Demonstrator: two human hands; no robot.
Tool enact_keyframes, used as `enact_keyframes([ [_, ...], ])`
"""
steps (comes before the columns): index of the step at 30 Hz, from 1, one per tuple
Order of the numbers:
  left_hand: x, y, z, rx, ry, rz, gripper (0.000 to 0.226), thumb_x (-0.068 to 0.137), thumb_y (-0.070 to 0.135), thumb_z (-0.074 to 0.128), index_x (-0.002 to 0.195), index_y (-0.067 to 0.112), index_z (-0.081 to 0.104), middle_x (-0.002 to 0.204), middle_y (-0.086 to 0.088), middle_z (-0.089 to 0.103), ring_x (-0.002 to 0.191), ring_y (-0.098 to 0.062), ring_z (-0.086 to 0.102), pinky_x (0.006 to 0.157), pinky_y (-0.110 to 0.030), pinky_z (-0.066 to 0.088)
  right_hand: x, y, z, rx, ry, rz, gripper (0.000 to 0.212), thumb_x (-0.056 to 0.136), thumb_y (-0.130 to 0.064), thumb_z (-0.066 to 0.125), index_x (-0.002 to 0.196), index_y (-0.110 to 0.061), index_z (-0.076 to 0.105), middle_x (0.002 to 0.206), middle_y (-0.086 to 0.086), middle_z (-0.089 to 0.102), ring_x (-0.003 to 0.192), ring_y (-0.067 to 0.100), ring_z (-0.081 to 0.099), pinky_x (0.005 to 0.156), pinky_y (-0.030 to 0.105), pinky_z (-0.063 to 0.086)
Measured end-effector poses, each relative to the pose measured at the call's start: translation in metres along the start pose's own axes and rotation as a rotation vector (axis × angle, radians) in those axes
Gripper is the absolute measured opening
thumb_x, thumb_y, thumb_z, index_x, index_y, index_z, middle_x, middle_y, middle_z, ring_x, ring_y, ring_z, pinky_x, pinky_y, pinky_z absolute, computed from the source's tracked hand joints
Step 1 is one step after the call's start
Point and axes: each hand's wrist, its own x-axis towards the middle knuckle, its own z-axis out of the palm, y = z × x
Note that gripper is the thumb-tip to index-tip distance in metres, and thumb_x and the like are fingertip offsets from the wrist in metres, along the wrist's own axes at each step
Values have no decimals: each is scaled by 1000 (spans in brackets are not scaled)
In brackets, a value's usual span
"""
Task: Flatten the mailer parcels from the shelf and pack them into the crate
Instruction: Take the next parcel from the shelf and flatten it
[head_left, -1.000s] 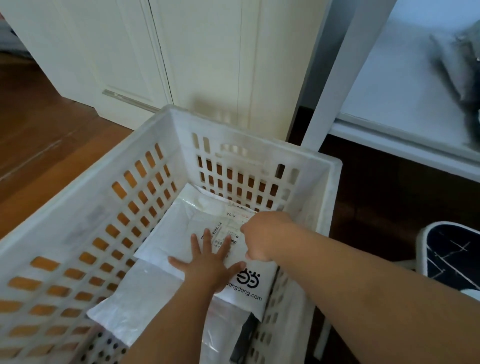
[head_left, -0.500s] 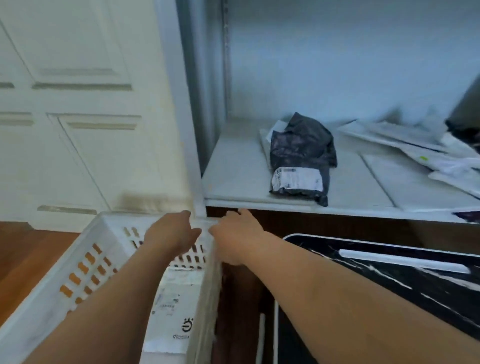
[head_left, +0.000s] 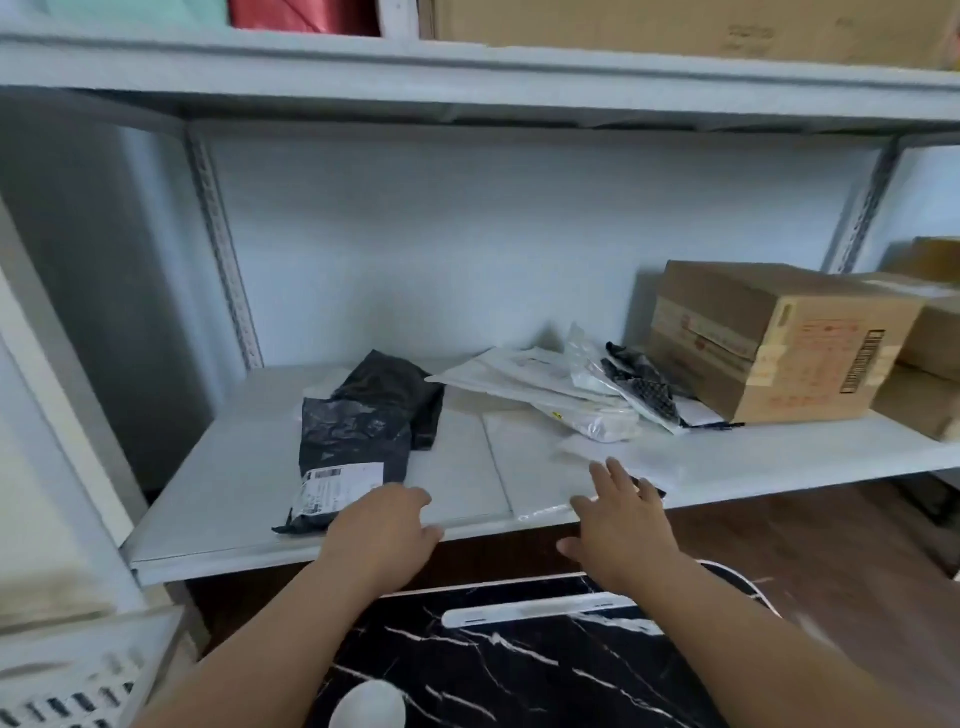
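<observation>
Reaching for the next parcel: best pick looks like the crumpled black plastic mailer with a white shipping label (head_left: 363, 436), near-left on the white metal shelf (head_left: 234, 499), label end toward the near edge. Suggest sliding it off the edge by the label end, then pressing air out from sealed end to open end before folding; thin film, likely slippery, so pinch rather than palm. Alternative: flat white mailer (head_left: 540, 467) lying right of it, already near flat, partly under the right fingers. Loose pile of white and clear mailers (head_left: 550, 395) further back, against the brown cardboard box (head_left: 769, 338) at far right; leave until the near ones are cleared, pulling from under could drag the pile off. Left hand (head_left: 382, 530) at the near shelf edge, just right of the black mailer's label corner, fingers loosely curled downward, gripping nothing visible; contact with the mailer not resolvable. Right hand (head_left: 618, 514) released, fingers spread and extended forward, tips over the white mailer's near edge, palm down. Both forearms stretched forward over a black marble-pattern stool top (head_left: 519, 670). White slotted plastic crate (head_left: 78, 670) at near-left corner, only its rim in view, well apart from both hands.
</observation>
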Motion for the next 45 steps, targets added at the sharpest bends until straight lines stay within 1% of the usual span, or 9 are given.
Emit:
enact_keyframes([
  [11,39,45,61,-98,-31,-32,43,95,43,47,133,24,52,134,5,52,120,-15,50,98,-28,41,52,78,27,66,-107,184,41,102,-39,26,138,-31,42,154,8,17,145,31,4,114,56,11],
  [15,38,43,64,-163,-27,-63,45,95,41,49,136,22,50,137,2,52,123,-15,49,100,-27,39,49,73,24,4,225,189,36,102,-33,34,125,-22,59,142,3,42,134,21,36,113,46,19],
  [17,32,45,60,-255,1,-80,43,94,39,51,133,21,53,132,2,56,118,-14,53,98,-26,41,45,66,19,-38,496,79,10,86,-16,63,91,-16,72,109,5,63,95,25,61,89,39,42],
  [20,19,46,51,-411,45,-111,44,92,37,55,133,19,53,133,3,56,119,-13,53,100,-24,38,35,61,5,146,794,5,24,50,13,78,64,-5,70,77,9,68,57,29,62,53,28,46],
  [24,-3,48,37,-989,37,-277,59,86,42,64,137,15,48,131,-2,56,116,-17,55,105,-33,41,0,39,-27,612,1030,-91,19,76,8,71,90,-3,77,97,8,73,83,21,68,80,22,51],
  [28,-24,48,27,-1676,-53,-415,77,83,37,69,147,18,29,131,-9,55,111,-25,60,99,-44,48,-38,1,-21,1469,632,195,19,86,-2,65,90,-18,75,103,-3,69,89,1,62,87,14,45],
  [33,-54,30,62,-1553,-28,-584,48,83,7,70,128,9,52,110,-7,69,93,-23,69,72,-36,58,-76,-39,38,1796,174,463,24,83,5,64,95,-15,68,96,3,68,93,21,64,89,39,53],
  [39,-90,15,119,-1290,-139,-677,24,82,1,69,103,10,65,103,-9,69,94,-26,65,88,-46,53,-98,-46,86,1629,-351,323,35,75,-9,79,103,-17,59,95,1,70,84,17,69,68,30,57],
  [45,-105,17,161,-983,-75,-689,43,84,17,69,125,12,56,118,-6,64,103,-22,61,94,-36,50,-92,-55,137,1390,-339,392,44,67,-15,85,105,-10,62,99,4,71,87,18,68,81,37,57],
])
